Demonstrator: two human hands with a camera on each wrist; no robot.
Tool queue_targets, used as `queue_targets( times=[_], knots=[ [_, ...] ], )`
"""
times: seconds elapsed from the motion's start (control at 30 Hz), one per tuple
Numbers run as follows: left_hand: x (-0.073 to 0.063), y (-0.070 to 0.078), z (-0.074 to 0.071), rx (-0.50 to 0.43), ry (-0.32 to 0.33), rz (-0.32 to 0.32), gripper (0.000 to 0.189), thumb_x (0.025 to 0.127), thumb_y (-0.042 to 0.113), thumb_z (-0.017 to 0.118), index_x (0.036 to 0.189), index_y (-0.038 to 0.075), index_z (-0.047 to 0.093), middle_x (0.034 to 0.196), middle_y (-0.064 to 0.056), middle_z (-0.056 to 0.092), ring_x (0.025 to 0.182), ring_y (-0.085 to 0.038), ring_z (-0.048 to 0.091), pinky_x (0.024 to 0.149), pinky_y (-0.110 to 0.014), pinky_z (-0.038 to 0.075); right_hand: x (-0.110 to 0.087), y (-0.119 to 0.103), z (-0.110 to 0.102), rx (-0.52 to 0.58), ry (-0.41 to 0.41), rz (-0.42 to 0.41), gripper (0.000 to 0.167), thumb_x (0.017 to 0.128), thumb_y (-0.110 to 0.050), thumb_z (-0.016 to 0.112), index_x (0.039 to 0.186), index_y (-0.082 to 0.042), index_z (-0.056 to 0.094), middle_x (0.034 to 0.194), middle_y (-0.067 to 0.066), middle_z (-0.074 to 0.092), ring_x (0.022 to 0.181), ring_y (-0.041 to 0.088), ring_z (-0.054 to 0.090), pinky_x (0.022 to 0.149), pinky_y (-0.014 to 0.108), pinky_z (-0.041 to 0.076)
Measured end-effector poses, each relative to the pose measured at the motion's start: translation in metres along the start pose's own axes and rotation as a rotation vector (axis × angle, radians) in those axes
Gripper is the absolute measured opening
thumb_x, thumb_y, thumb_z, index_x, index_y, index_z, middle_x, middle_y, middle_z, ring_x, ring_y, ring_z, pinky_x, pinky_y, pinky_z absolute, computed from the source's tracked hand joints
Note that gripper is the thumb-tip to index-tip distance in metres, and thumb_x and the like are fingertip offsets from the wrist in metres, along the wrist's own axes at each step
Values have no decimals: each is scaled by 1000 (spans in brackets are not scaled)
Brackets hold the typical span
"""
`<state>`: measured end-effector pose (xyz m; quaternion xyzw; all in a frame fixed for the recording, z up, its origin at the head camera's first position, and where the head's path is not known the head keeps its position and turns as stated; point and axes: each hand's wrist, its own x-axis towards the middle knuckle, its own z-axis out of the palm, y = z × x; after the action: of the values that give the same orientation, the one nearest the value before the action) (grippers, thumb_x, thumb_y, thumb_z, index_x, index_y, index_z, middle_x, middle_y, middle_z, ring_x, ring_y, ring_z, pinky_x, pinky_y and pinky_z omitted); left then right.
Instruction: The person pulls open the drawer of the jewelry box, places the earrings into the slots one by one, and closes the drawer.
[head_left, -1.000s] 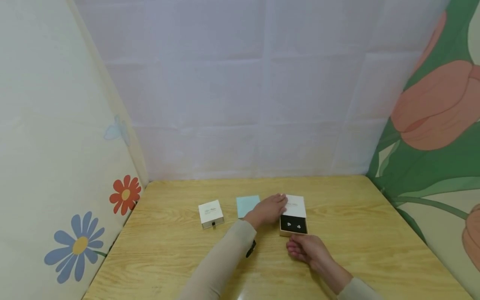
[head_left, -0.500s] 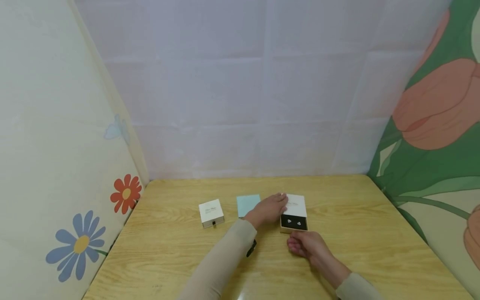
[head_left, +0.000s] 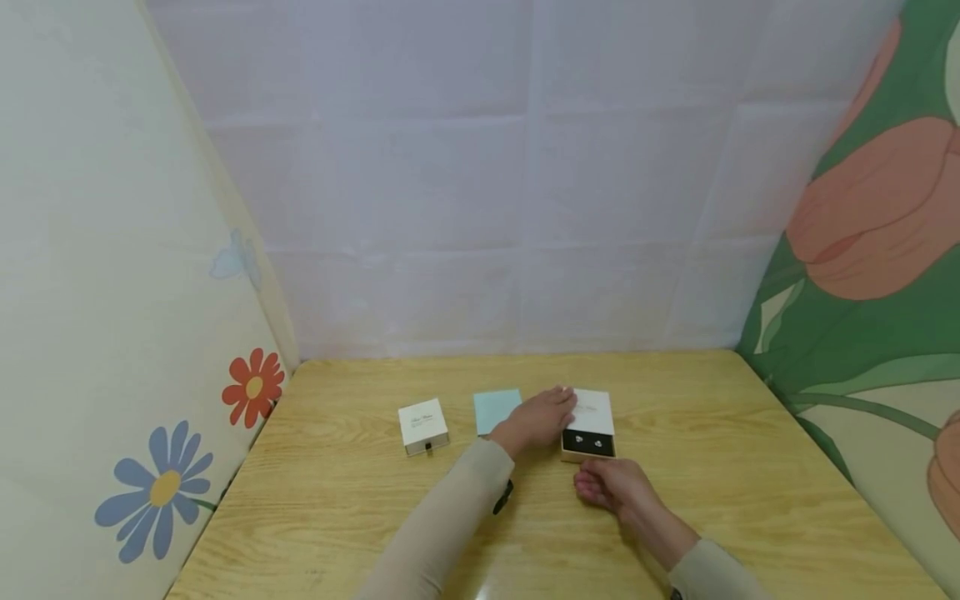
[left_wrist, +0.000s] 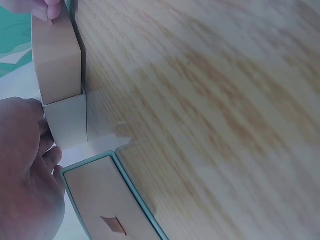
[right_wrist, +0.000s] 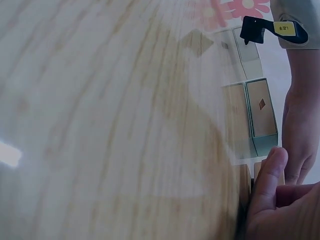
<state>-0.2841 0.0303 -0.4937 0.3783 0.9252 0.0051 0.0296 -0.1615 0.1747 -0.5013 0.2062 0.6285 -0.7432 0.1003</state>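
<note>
A white-topped jewelry box (head_left: 592, 415) lies on the table with its drawer (head_left: 588, 447) partly out. A pair of small earrings (head_left: 588, 441) sits on the drawer's black insert. My left hand (head_left: 534, 417) holds the white sleeve from the left, its fingertips over the top edge. My right hand (head_left: 611, 486), fingers curled, is at the drawer front; in the left wrist view its fingertips (left_wrist: 53, 11) meet at the pull tab. In the right wrist view the thumb (right_wrist: 274, 167) lies along the drawer front, which is mostly hidden there.
Left of the left hand lies a teal box (head_left: 495, 407) with a small pull tab, seen in both wrist views. Farther left stands a white drawer box (head_left: 423, 427) with a black tab. A white cloth (head_left: 480, 183) hangs behind the wooden table (head_left: 337, 517).
The drawer has slid farther into the sleeve, away from me, and less of the black insert shows. My right hand has moved slightly forward with it. The left hand stays on the sleeve.
</note>
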Motion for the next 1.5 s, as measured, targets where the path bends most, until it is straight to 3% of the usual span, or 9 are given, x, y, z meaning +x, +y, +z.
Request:
queue_targets(
  times=[0.63,0.87,1.5],
  knots=[
    [1,0,1,15,-6,10,53,113,36,26,162,15,27,168,2,21,155,-14,17,126,-25,15,8,-6,0,-10,19,14,25,98,2,56,116,18,59,75,12,73,67,17,72,68,30,63],
    [-1,0,-3,17,-10,20,53,113,34,26,162,14,26,168,1,21,155,-15,18,126,-27,16,11,-7,-1,-28,25,24,23,98,2,56,115,17,58,76,11,72,67,17,72,68,30,63],
    [3,-1,6,43,-13,17,54,113,37,23,162,15,24,169,2,19,155,-13,15,126,-24,13,14,-10,-1,-26,29,23,22,100,1,51,111,18,60,73,10,72,66,15,71,66,29,63]
  ],
)
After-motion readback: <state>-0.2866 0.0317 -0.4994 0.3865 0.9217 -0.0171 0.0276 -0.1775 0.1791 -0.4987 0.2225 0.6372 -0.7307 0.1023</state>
